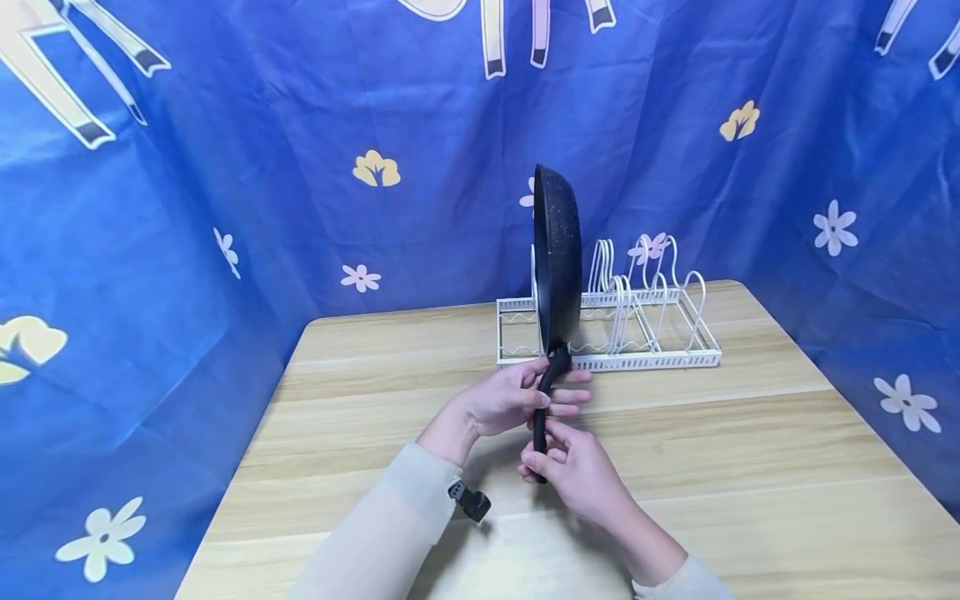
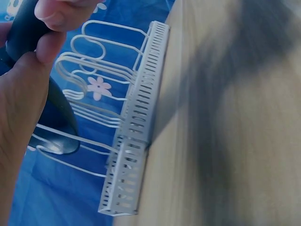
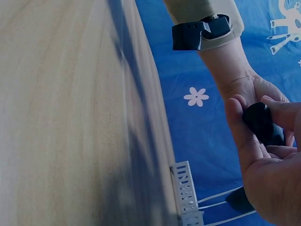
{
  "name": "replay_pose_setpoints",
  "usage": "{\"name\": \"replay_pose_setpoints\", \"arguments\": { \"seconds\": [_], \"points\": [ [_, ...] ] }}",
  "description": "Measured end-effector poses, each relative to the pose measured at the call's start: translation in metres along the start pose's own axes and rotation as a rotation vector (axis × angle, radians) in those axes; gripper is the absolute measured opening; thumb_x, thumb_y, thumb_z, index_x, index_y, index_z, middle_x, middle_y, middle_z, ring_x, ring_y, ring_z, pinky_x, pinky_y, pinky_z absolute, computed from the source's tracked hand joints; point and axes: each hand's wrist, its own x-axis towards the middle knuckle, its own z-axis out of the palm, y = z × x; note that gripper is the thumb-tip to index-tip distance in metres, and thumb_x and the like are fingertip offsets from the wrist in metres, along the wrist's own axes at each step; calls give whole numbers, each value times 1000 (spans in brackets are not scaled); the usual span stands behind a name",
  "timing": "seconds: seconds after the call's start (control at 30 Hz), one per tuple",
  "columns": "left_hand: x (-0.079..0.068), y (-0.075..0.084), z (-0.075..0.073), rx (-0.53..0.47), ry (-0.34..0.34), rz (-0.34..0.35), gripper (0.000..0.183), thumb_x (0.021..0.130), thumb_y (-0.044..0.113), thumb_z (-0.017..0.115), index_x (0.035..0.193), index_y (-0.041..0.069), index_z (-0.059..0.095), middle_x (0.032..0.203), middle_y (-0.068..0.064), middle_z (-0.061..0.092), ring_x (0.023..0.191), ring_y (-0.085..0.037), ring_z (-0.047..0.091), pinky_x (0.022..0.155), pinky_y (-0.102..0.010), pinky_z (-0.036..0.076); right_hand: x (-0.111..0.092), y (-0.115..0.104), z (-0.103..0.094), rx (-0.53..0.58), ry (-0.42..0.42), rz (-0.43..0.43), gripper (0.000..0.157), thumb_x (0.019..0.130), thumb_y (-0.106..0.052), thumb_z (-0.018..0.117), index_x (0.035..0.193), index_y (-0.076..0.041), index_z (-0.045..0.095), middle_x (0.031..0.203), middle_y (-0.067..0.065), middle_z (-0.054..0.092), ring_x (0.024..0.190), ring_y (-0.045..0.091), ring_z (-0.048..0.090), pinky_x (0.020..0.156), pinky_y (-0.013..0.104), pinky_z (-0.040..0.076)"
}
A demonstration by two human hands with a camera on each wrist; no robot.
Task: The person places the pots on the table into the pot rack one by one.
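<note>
A black speckled frying pan (image 1: 561,250) stands on edge, its handle (image 1: 542,429) pointing down toward me. My left hand (image 1: 501,402) holds the upper handle near the pan, thumb across it and the other fingers reaching out past its far side. Lower down, my right hand (image 1: 576,471) grips the handle's end between thumb and fingers. The pan overlaps the left part of a white wire rack (image 1: 645,362). From the left wrist, the pan's edge (image 2: 59,120) shows among the rack's wire dividers (image 2: 77,136), partly behind my left hand.
The rack's other wire loops (image 1: 667,275) rise to the right of the pan. Beneath everything is a light wood table (image 1: 360,433), enclosed by blue patterned cloth (image 1: 450,225) at the back and sides. A black strap device (image 1: 469,500) sits at my left cuff.
</note>
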Motion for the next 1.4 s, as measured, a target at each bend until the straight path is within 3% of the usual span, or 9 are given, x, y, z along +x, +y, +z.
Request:
{"name": "replay_pose_setpoints", "arguments": {
  "seconds": [0.23, 0.5, 0.67, 0.87, 1.0, 1.13, 1.27, 1.4],
  "points": [
    [3, -10, -13, -45, 23, -16, 68, 98, -10, 42, 164, -5, 30, 176, -31, 26, 147, -22, 60, 133, -51, 39, 8, 4, 0, 40, 6, 57, 50, 101, -2, 71, 147, 10, 57, 101, 21, 77, 85, 17, 80, 83, 29, 68],
    [8, -17, -21, -74, 63, -68, 75, 99, -12, 39, 169, -4, 16, 177, -26, 27, 150, -22, 57, 132, -45, 40, 13, 4, -4, 65, -18, 86, 45, 102, -4, 70, 140, 16, 58, 100, 20, 78, 84, 14, 79, 83, 28, 68],
    [10, -18, -24, -82, 58, -66, 76, 99, -12, 38, 170, -6, 10, 178, -27, 23, 149, -20, 58, 131, -43, 41, 17, 8, -7, 55, -30, 88, 46, 103, -3, 69, 141, 17, 57, 98, 18, 79, 84, 14, 79, 83, 29, 68],
    [12, -18, -31, -79, 41, -72, 75, 100, -14, 36, 169, -8, 8, 178, -28, 21, 147, -19, 60, 135, -46, 35, 24, 13, -11, -63, -35, 85, 43, 102, -4, 70, 140, 13, 59, 93, 15, 78, 84, 18, 78, 79, 27, 66],
    [9, -14, -35, -1, 79, -118, 74, 100, -14, 40, 168, -9, 10, 176, -33, 20, 134, -10, 67, 129, -38, 44, 27, 15, -11, -173, -36, 87, 33, 101, -5, 72, 130, 8, 64, 91, 12, 77, 81, 18, 78, 70, 26, 63],
    [5, -8, -36, 98, 139, -169, 70, 102, -13, 45, 167, -8, 20, 174, -36, 23, 127, -7, 70, 120, -30, 52, 29, 15, -12, -276, -29, 97, 23, 100, -8, 74, 119, 4, 66, 90, 7, 72, 72, 14, 69, 58, 22, 52],
    [3, -3, -36, 192, 196, -212, 66, 104, -11, 52, 165, -5, 30, 172, -32, 33, 135, -14, 68, 128, -40, 46, 33, 13, -15, -370, -22, 89, 16, 100, -11, 74, 111, -1, 68, 86, 4, 67, 69, 13, 58, 61, 23, 47],
    [2, -2, -35, 260, 269, -246, 67, 103, -8, 59, 165, -2, 35, 169, -28, 43, 145, -29, 62, 129, -46, 44, 37, 13, -16, -459, -19, 102, 12, 98, -13, 76, 104, -5, 69, 85, 2, 68, 68, 13, 59, 66, 27, 49]
  ]
}}
